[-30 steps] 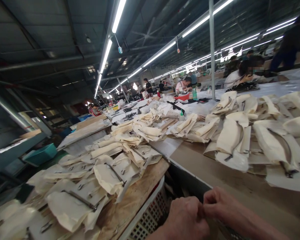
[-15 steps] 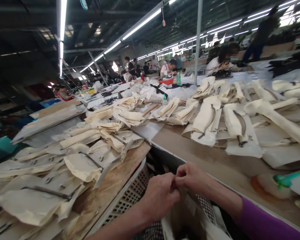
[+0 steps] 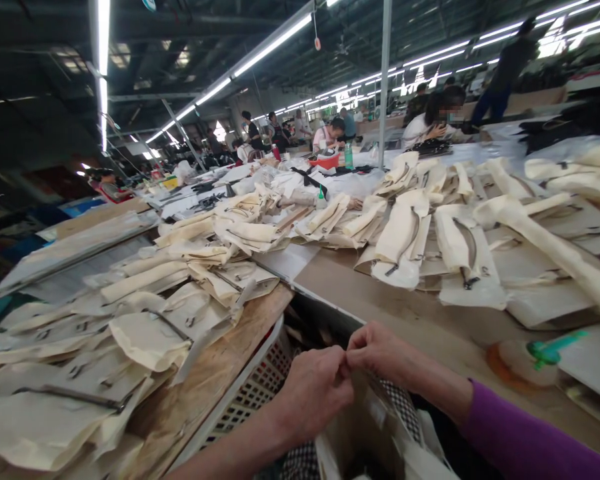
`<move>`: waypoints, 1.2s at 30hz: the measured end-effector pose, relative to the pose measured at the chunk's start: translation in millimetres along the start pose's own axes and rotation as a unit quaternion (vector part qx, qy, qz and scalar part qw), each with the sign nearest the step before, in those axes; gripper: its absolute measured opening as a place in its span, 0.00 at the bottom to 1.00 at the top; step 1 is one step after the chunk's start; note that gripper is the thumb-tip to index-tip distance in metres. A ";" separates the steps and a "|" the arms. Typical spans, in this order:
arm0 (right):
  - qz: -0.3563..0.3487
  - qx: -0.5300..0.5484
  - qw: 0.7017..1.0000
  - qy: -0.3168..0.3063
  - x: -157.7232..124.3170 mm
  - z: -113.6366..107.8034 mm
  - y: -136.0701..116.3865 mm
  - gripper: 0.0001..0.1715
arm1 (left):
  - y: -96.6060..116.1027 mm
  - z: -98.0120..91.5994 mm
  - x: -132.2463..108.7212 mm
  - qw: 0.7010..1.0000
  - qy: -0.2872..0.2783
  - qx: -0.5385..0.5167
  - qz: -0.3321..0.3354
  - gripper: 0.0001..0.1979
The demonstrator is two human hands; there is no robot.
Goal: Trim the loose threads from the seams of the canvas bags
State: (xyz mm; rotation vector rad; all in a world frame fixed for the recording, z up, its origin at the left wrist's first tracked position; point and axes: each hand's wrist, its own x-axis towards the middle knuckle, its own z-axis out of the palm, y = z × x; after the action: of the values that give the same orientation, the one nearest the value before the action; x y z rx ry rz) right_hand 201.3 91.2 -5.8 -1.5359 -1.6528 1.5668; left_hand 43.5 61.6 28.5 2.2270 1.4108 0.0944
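My left hand [image 3: 323,380] and my right hand [image 3: 375,350] meet at the fingertips, low in the middle of the head view. The fingers of both are pinched together, and whatever lies between them is hidden or too small to make out. Just below them hangs a cream fabric piece [image 3: 363,427], spread over my lap and open at its top, with a dark inside. It seems to reach up to the fingers, but I cannot tell whether they grip its edge. Black-and-white checked cloth [image 3: 400,403] shows behind it.
Cream fabric pieces with dark zipper-like strips [image 3: 155,333] cover the wooden table at left. More cream pieces [image 3: 403,230] lie along the right-hand table. A glue bottle with green nozzle [image 3: 523,363] stands at right. A white plastic basket [image 3: 255,383] sits between the tables. Several people work farther back.
The whole view has shifted slightly, so tables and pieces appear a little farther left. Both hands stay pinched together in nearly the same pose.
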 end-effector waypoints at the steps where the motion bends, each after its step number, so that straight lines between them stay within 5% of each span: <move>1: 0.002 0.003 1.000 -0.001 -0.7 -0.5 0.0 0.04 | 0.5 -0.1 0.2 1.000 -0.002 -0.001 0.001 0.05; 15: -0.014 0.064 0.997 -0.040 3.9 -5.8 13.6 0.13 | -0.9 -1.6 -0.9 0.999 0.029 -0.041 -0.012 0.06; 20: -0.013 0.076 0.996 -0.043 3.2 -5.7 12.0 0.14 | -1.5 1.7 1.4 0.999 0.048 0.018 0.001 0.04; 36: -0.020 0.069 0.996 0.050 16.1 3.5 25.3 0.03 | -16.7 18.1 18.0 0.980 0.115 0.101 0.124 0.11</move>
State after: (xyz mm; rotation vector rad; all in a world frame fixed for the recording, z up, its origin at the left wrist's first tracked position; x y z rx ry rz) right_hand 204.0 97.9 -35.1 -1.4761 -1.4801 1.5225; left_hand 43.6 76.1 1.8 2.6259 1.2966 0.3148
